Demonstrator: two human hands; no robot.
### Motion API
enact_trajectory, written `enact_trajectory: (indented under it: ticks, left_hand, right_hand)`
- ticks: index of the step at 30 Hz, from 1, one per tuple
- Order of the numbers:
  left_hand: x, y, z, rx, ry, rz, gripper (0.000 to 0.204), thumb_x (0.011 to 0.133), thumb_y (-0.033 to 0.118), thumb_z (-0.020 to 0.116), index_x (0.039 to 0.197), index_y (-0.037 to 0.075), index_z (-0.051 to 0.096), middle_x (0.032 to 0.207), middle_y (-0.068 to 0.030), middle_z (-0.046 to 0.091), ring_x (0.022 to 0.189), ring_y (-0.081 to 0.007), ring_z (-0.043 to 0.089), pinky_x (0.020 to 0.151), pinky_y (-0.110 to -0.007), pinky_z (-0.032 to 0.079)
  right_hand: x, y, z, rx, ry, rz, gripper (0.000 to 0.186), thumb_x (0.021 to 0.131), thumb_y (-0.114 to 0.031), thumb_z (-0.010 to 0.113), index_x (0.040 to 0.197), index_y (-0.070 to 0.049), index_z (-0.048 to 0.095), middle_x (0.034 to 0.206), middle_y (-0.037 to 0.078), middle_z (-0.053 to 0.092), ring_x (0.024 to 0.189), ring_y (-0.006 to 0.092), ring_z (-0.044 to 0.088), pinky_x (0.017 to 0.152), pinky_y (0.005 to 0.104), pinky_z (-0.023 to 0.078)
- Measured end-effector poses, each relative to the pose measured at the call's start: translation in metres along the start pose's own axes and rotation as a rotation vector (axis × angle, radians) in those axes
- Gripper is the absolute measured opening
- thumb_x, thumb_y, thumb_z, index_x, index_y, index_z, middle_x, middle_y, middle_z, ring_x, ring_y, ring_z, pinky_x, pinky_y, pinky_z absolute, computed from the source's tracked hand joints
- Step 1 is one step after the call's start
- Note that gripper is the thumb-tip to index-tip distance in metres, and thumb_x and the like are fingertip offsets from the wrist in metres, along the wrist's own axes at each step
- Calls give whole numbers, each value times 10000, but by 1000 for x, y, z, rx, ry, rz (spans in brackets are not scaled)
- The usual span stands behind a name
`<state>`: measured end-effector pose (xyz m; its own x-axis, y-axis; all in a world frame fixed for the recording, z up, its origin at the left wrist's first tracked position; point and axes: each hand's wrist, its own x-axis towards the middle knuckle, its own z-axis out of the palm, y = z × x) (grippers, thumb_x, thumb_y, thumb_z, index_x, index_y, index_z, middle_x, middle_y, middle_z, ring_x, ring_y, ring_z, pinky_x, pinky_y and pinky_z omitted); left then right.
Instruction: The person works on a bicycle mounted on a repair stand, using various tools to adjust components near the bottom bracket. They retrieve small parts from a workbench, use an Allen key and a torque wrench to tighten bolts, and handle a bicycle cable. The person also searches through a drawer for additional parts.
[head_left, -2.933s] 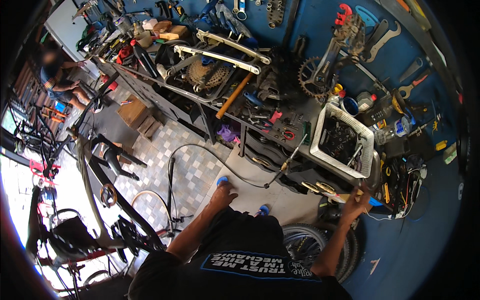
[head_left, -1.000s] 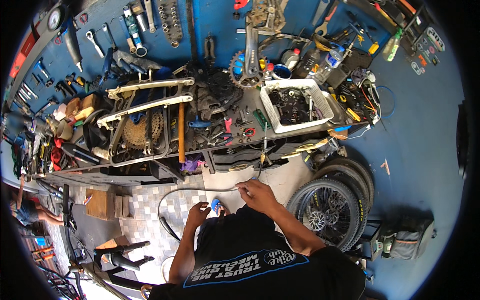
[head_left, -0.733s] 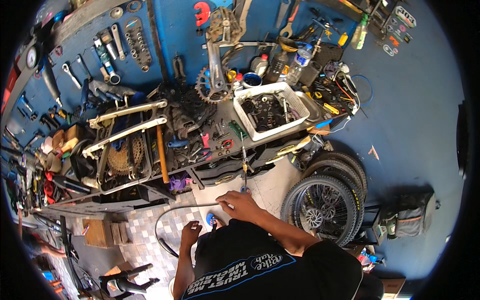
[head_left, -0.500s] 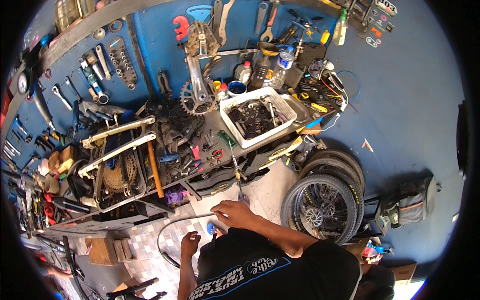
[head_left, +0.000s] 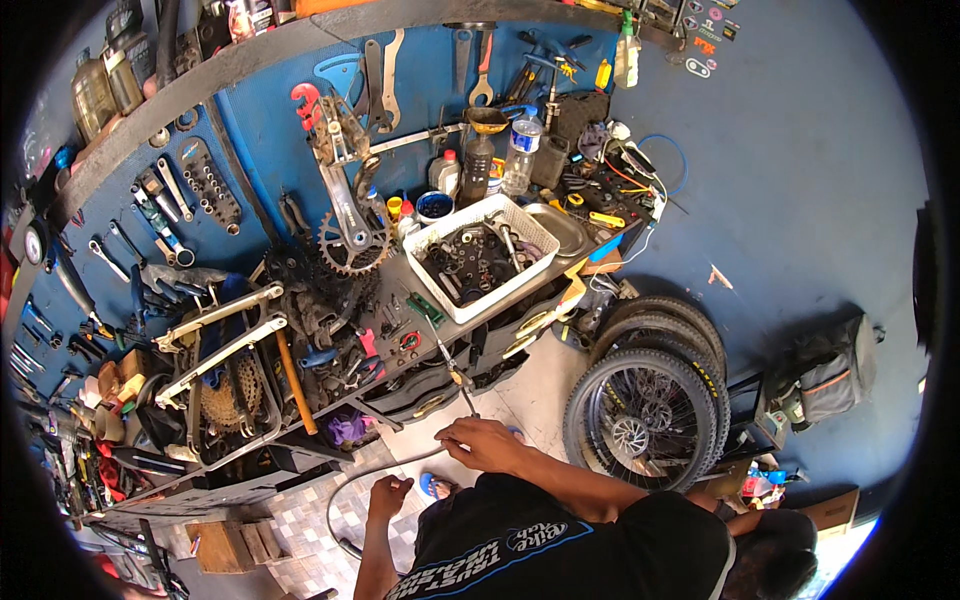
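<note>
My right hand is closed on a long dark hose, below the workbench's front edge. A slim metal tool with a brass-coloured fitting is on the hose's upper end, leaning at the bench. My left hand is lower and to the left, fingers loosely bent and apart, with nothing visible in it, near the hose's curve. My black shirt fills the lower middle, and a blue sandal shows between my hands.
A cluttered workbench carries a white basket of parts, bottles and a bike frame below a tool wall. Stacked wheels stand at right, beside a bag. A wooden crate lies lower left. Another person appears lower right.
The view has swung round toward the bench, right wall and upper shelf. My right hand has come from the bench's right end to grip the hose. Another person has appeared at lower right.
</note>
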<state>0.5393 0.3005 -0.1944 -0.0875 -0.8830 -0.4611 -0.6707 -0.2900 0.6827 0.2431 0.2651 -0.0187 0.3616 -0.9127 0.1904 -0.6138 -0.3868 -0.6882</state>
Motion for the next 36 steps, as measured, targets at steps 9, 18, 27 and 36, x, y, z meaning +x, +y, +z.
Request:
enact_trajectory:
  ticks: [9, 18, 27, 36]
  left_hand:
    - [23, 60, 45, -58, -28, 86, 375, 902, 351, 791, 999, -8, 742, 936, -147, 772, 880, -238, 743, 809, -369, 573]
    - [27, 183, 173, -81, -250, 113, 332, 930, 331, 762, 1046, 20, 749, 986, -122, 770, 892, -222, 735, 820, -351, 570]
    - [5, 264, 247, 1, -362, 110, 355, 944, 328, 739, 1101, 9, 743, 1062, -143, 771, 962, -267, 744, 862, -374, 574]
    - [17, 284, 257, 197, -418, 186, 347, 932, 346, 731, 1061, 24, 749, 1033, -156, 762, 944, -298, 730, 866, -394, 567]
  right_hand:
    - [-33, 43, -67, 57, 105, 35, 174, 943, -163, 669, 1085, -99, 746, 977, 92, 731, 913, 301, 707, 799, 413, 575]
    - [-113, 138, -181, -33, 260, 156, 158, 953, -168, 664, 1071, -102, 745, 981, 116, 738, 907, 318, 718, 793, 426, 587]
    - [-161, 195, -236, -10, 316, 156, 161, 943, -156, 678, 1082, -104, 741, 970, 110, 735, 893, 317, 718, 790, 421, 588]
    - [-195, 215, -242, 48, 419, 256, 158, 922, -144, 701, 1070, -111, 748, 966, 92, 737, 873, 311, 721, 767, 410, 588]
